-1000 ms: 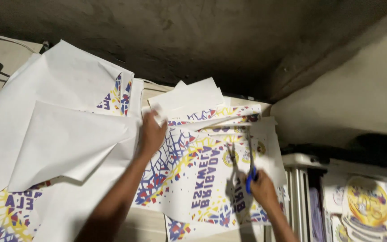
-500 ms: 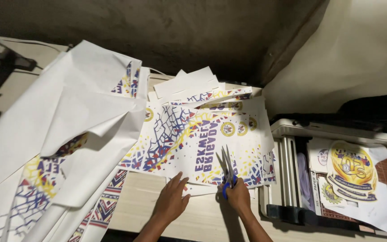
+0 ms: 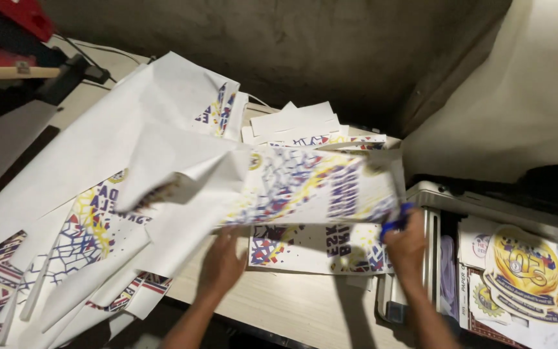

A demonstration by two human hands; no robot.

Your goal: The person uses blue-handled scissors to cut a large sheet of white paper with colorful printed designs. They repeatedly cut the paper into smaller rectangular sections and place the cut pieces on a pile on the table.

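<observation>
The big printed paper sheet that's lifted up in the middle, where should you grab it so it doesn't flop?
Probably by its near long edge, from below, a hand towards each end. The large white paper sheet with blue and yellow print is raised, wide and limp. The left hand is under its left part; the right hand, with blue-handled scissors, is at its right corner.

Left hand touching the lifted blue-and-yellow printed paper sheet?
Touching. In the head view the left hand has its fingers on the lower edge of the lifted blue-and-yellow printed paper sheet, with no gap between them.
</observation>
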